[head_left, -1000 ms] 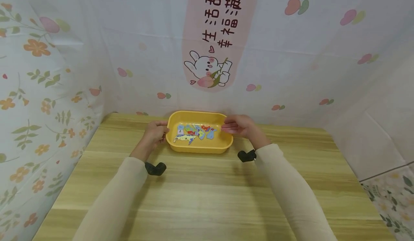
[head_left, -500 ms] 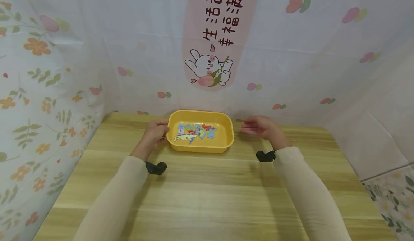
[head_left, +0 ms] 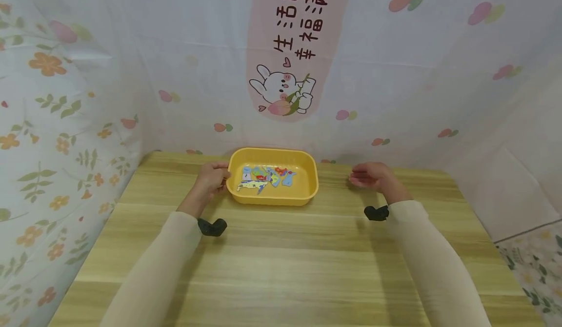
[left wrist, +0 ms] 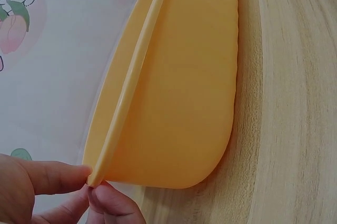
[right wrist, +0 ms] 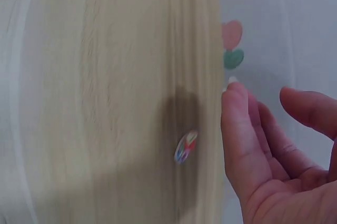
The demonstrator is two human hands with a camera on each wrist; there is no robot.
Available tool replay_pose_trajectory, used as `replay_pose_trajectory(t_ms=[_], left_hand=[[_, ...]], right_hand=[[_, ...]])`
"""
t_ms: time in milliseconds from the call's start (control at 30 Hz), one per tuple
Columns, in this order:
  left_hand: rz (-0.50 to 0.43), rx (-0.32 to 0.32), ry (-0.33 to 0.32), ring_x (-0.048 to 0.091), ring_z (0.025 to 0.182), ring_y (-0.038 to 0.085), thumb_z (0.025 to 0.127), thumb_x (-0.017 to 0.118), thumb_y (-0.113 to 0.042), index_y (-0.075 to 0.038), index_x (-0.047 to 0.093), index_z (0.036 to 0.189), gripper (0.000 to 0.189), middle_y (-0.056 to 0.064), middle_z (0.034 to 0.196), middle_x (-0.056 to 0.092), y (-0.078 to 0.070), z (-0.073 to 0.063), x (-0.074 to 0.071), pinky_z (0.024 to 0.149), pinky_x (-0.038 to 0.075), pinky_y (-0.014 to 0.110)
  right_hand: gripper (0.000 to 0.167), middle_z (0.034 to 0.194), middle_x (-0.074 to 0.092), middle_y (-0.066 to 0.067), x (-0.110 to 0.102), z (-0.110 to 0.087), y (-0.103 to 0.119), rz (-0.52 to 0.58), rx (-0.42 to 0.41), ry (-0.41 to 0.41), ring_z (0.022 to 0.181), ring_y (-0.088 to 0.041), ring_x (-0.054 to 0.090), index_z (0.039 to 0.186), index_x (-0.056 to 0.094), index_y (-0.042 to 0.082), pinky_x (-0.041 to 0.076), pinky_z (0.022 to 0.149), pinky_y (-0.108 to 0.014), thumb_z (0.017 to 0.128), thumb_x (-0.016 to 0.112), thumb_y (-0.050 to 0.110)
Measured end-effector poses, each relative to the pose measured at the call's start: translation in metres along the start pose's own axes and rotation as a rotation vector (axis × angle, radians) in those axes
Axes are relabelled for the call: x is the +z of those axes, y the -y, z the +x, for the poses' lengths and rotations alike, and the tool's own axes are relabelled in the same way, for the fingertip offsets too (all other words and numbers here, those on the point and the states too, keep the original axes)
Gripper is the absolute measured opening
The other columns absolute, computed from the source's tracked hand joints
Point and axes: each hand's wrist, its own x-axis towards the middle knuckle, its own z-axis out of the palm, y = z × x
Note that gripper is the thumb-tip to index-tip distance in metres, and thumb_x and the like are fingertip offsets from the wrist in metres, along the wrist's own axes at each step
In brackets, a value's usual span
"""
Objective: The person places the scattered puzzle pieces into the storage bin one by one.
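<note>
A yellow plastic basin (head_left: 302,190) stands at the back of the wooden table. Several colourful, irregular flat pieces (head_left: 265,177) lie inside it; their kind is too small to make out. My left hand (head_left: 211,179) pinches the basin's left end. The left wrist view shows thumb and fingertips meeting at the rim (left wrist: 122,95). Well right of the basin, my right hand (head_left: 371,175) is above the table with loosely bent fingers and nothing between them. Below its fingers, the right wrist view shows a small blurred multicoloured piece (right wrist: 185,146) over the wood, in the hand's shadow.
A white cloth printed with fruit shapes, a rabbit and lettering (head_left: 283,53) hangs right behind the table's back edge. Flowered cloth (head_left: 57,161) hangs at the left side. Bare wood (head_left: 281,263) extends between the forearms, in front of the basin.
My right hand has moved out of the basin and away to the right. The left hand stays at the basin's left end, and the basin stands about where it was.
</note>
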Motion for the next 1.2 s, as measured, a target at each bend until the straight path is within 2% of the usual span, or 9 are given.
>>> replay_pose_trajectory(t_ms=[200,433,667,967,1067,1200], left_hand=[[0.003,0.002,-0.001,0.048,0.069,0.014,0.097,0.051,-0.006,-0.004,0.053,0.135,0.038,0.007,0.099,0.052,0.000,-0.001,0.000,0.065,0.049,0.025],[0.001,-0.008,-0.002,0.048,0.071,0.014,0.097,0.051,-0.007,-0.005,0.052,0.136,0.038,0.007,0.101,0.052,-0.001,-0.001,0.000,0.068,0.050,0.026],[0.010,-0.004,0.004,0.049,0.070,0.014,0.097,0.051,-0.007,-0.005,0.053,0.135,0.039,0.008,0.100,0.052,-0.002,-0.001,0.000,0.066,0.050,0.025],[0.012,0.004,0.007,0.048,0.067,0.012,0.097,0.051,-0.006,-0.003,0.052,0.137,0.040,0.008,0.099,0.052,-0.001,-0.002,-0.001,0.064,0.050,0.025],[-0.001,0.002,-0.001,0.048,0.067,0.012,0.097,0.051,-0.006,-0.003,0.052,0.136,0.039,0.008,0.098,0.052,-0.001,-0.002,0.000,0.064,0.050,0.025],[-0.005,0.001,-0.002,0.048,0.067,0.012,0.097,0.052,-0.006,-0.003,0.052,0.136,0.039,0.009,0.099,0.053,0.000,-0.001,0.000,0.064,0.050,0.025]], right_hand=[[0.017,0.081,0.068,-0.008,-0.012,0.002,-0.008,-0.036,-0.002,-0.059,0.074,-0.016,0.068,0.086,0.062,0.006,0.057,0.079,-0.029,0.098,0.052,0.004],[0.010,0.073,0.067,-0.005,-0.018,0.008,-0.013,-0.116,-0.006,-0.127,0.070,-0.016,0.069,0.101,0.062,-0.002,0.058,0.078,-0.031,0.095,0.055,-0.001],[0.007,0.071,0.068,-0.002,-0.022,0.012,-0.022,-0.210,0.000,-0.186,0.067,-0.012,0.067,0.096,0.065,-0.001,0.058,0.076,-0.029,0.091,0.061,-0.001],[0.021,0.070,0.066,0.000,-0.020,0.016,-0.028,-0.260,-0.008,-0.224,0.067,-0.012,0.067,0.110,0.060,-0.004,0.058,0.078,-0.032,0.090,0.064,0.001],[0.021,0.070,0.065,0.000,-0.017,0.014,-0.028,-0.290,-0.029,-0.237,0.066,-0.012,0.066,0.107,0.061,-0.005,0.058,0.076,-0.031,0.088,0.065,0.001],[0.015,0.067,0.063,0.000,-0.014,0.013,-0.029,-0.345,-0.060,-0.266,0.062,-0.012,0.063,0.097,0.065,-0.005,0.057,0.069,-0.028,0.084,0.068,0.002]])
